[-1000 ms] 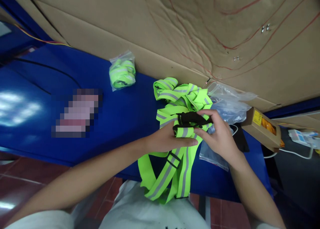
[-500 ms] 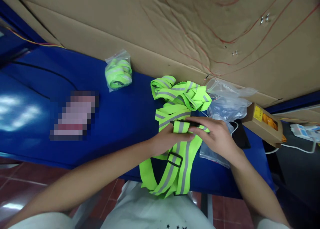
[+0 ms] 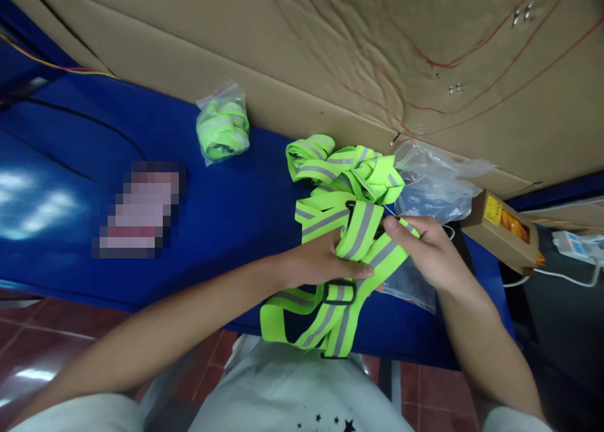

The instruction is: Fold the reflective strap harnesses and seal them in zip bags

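Neon-yellow reflective straps (image 3: pixel 343 325) with a grey stripe hang in loops over the table's front edge. My left hand (image 3: pixel 330 259) is closed around a strap, its thumb lying across the webbing. To its right, my right hand (image 3: pixel 419 240) pinches another stretch of the strap between thumb and fingers. A black slide buckle (image 3: pixel 338 292) sits on the webbing just below my left hand. Behind the hands lies a heap of the same straps (image 3: pixel 349 168). The fingers of my left hand are partly hidden by the webbing.
A clear bag of folded straps (image 3: pixel 223 127) stands by the cardboard wall (image 3: pixel 165 61). On the blue table (image 3: pixel 226 231) lies a pixelated object (image 3: pixel 141 209) at left. Crumpled clear plastic bags (image 3: pixel 436 190) and a cardboard box (image 3: pixel 500 231) are at right.
My hands have moved apart, the right one to the right with its strap. The strap in my left hand now shows broad side up, and the buckle below has turned.
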{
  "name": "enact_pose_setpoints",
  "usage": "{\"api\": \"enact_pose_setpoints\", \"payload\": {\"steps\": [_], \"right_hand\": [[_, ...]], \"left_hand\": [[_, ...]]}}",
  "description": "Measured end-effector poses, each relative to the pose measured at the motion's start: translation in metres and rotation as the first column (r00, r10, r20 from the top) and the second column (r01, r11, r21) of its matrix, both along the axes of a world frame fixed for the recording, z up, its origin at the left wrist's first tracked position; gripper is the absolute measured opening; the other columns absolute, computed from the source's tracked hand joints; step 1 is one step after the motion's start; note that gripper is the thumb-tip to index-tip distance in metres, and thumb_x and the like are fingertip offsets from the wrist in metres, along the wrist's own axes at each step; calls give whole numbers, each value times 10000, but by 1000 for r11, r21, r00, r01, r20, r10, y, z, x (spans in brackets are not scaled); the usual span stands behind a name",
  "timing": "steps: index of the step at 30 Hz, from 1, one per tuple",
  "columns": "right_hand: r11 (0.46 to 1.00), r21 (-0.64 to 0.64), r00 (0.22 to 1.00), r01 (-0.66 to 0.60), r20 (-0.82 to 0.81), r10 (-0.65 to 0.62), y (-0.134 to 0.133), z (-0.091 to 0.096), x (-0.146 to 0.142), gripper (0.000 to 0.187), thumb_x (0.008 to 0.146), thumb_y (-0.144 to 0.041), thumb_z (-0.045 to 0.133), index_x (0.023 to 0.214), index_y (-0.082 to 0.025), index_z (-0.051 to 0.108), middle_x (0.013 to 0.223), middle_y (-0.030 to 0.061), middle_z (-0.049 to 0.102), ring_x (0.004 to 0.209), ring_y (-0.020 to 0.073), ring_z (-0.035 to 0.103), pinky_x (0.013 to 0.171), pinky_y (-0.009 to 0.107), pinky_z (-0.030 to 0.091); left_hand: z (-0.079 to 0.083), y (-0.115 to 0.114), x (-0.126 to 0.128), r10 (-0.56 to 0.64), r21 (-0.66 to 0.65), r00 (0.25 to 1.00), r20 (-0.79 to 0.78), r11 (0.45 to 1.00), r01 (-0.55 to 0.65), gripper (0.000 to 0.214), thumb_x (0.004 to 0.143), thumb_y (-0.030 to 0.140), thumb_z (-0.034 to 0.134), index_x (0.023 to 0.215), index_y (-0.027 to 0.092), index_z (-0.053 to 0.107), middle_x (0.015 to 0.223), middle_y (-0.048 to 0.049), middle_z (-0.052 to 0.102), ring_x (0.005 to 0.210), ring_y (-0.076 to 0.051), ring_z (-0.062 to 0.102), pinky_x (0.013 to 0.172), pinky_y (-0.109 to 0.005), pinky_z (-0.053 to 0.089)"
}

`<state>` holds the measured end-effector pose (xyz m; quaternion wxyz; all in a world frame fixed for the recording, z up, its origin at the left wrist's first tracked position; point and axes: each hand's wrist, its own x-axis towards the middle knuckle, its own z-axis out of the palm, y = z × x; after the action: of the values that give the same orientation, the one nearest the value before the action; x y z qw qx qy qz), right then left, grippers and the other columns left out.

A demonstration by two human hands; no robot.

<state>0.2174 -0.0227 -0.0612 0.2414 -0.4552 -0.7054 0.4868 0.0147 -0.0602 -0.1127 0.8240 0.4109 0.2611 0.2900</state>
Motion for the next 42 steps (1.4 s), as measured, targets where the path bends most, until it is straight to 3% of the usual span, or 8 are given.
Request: {"api": "enact_pose_setpoints", "payload": {"steps": [3,10,17,24,30,34,37,42], "right_hand": [[973,-225,996,53,-54,-67,3,-7,-1,392,965,-601,615,857,-226,647,634,-36,590,503,136,540,444,245,427],[895,434,980,-104,200,17,9,-11,-2,277,1024,-365,603,1271,-249,648,1203,76,718,1098,226,688,951,355,556],[796,346,811,-496,512,283,-17,-5,-4,784,965,-586,635,1575,-155,396,1545,200,535,1420,369,529,1139,573,476],[848,369,889,-380,400,224,-14,-8,-8,606,923,-575,709,1382,-194,601,1326,130,709,1194,299,704,1007,432,589],[799,544,934,-257,353,60,-13,-1,-8,531,939,-492,723,1331,-142,649,1254,135,744,1116,270,732,977,379,590],[801,564,946,-198,324,5,-11,6,-5,396,975,-466,683,1224,-158,701,1099,99,784,961,245,754,846,343,602],[879,461,959,-121,282,-16,-10,13,1,318,982,-500,656,933,-196,736,803,23,747,695,181,692,649,288,554],[990,-137,998,-46,32,51,-9,14,7,522,976,-620,591,688,-189,652,578,-13,632,477,131,557,428,245,425]], "left_hand": [[-2,-2,1,-22,83,1000,3,996,22,269,872,331,777,1058,144,723,967,-88,778,891,-222,737,855,-364,589],[-13,0,2,92,268,974,-209,963,-34,241,866,358,747,995,157,712,1003,-80,751,1000,-265,694,953,-417,538],[-16,1,3,63,390,978,-197,921,19,190,881,287,665,992,135,695,985,-49,717,939,-199,638,907,-331,526],[-6,1,-6,-20,313,974,-227,945,93,252,746,327,817,817,142,662,801,-9,648,818,-184,622,767,-302,542],[1,-9,0,-182,-4,966,184,983,186,443,738,392,880,1090,157,750,1153,-113,769,1133,-284,715,1068,-436,527],[-2,-12,5,-230,41,960,162,973,226,396,846,377,812,1171,162,742,1278,-130,744,1243,-282,681,1115,-452,511],[-7,-12,6,-231,116,970,74,968,221,295,944,394,710,1085,136,739,1106,-128,791,1120,-256,735,1075,-428,537],[-6,-10,7,-293,142,952,86,950,279,392,986,499,630,1146,148,704,995,-113,796,1015,-255,762,965,-405,586]]}}
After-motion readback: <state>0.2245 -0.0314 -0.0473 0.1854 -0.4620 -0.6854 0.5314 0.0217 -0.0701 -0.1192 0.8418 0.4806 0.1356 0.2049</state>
